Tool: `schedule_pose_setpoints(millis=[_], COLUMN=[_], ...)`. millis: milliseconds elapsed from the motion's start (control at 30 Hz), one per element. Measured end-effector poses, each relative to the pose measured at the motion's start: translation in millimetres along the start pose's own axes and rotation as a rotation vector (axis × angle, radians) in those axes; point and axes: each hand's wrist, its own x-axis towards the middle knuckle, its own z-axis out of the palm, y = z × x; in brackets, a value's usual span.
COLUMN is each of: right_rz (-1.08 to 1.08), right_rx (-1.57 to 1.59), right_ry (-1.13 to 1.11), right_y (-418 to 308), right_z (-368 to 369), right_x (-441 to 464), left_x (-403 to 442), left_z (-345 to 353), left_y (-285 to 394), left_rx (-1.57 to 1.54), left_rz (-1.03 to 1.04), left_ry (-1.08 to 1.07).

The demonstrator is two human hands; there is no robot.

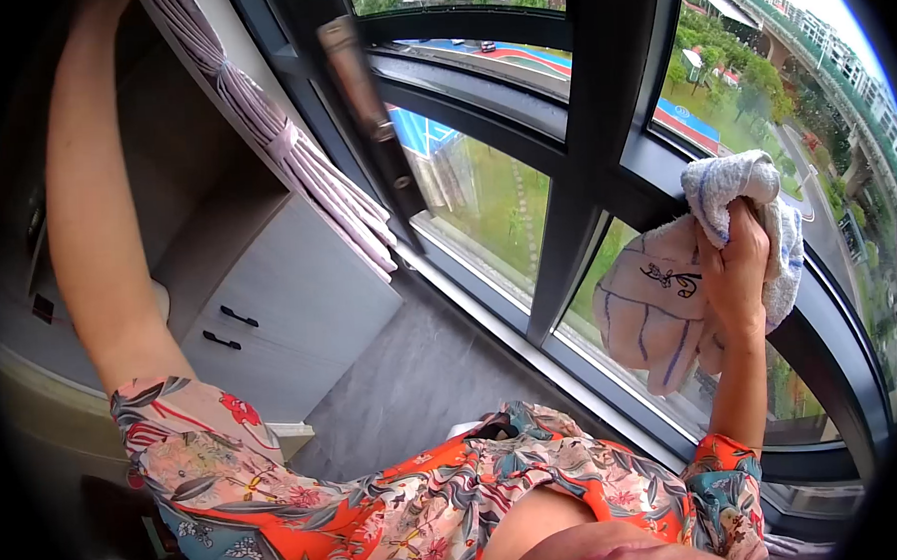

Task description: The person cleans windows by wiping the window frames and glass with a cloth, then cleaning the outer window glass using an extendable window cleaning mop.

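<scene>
Floral-print blouse fabric (419, 512) is filling the foreground. The right hand (738, 272) is clenching a bunched white, blue-lined towel (657, 296) before the dark window frame (596, 123). The left hand is lying beyond the top edge, its grip impossible to tell.

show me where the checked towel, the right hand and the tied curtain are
Checked towel (662, 289): head view, on its hanging part near the dark design.
Right hand (736, 267): head view, on the back of the hand.
Tied curtain (284, 144): head view, on its gathered middle.
</scene>
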Motion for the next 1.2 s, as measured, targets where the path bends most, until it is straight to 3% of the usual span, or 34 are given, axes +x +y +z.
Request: schedule_pose_setpoints(millis=[233, 333, 367, 433, 500, 567, 633, 667, 767, 967, 1000, 1100, 1200], right_rz=[-0.013, -0.026, -0.020, -0.031, -0.044, -0.036, -0.022, -0.030, -0.130, -0.028, 0.009, -0.245, -0.226], right_rx=[-0.043, -0.032, -0.025, -0.037, -0.035, -0.023, 0.008, 0.036, -0.019, 0.309, 0.418, 0.544, 0.704], right_ry=[0.014, 0.013, 0.007, 0.008, 0.027, 0.025, 0.008, 0.027, 0.088, 0.053, 0.024, 0.014, -0.072], right_y=[5, 10, 10, 12, 12, 14, 18, 19, 18, 10, 0, -26, -49], right_z=[3, 4, 4, 4, 4, 5, 5, 7, 7, 3, 5, 48, 87], right_x=[-4, -4, -4, -5, -5, -7, -9, -10, -10, -18, -21, -19, -16], left_x=[-97, -153, -173, -210, -228, -265, -275, -271, -273, -267, -269, -278, -274], left_z=[-112, -169, -184, -209, -179, -177, -143, -122, -110, -123, -124, -119, -113], left_y=[-88, -140, -161, -185, -75, -63, -26, -2, 2, 0, -1, -24, -13], left_rx=[-0.115, -0.353, -0.484, -0.707, -0.861, -0.996, -0.605, -0.410, -0.213, -0.002, -0.014, -0.100, -0.235], left_rz=[-0.194, -0.387, -0.488, -0.808, -1.020, -0.777, -0.733, -0.603, -0.569, -0.519, -0.528, -0.569, -0.583], left_ry=[-0.216, -0.204, -0.153, 0.186, 0.607, 0.383, 0.355, 0.281, 0.382, 0.405, 0.409, 0.420, 0.442])
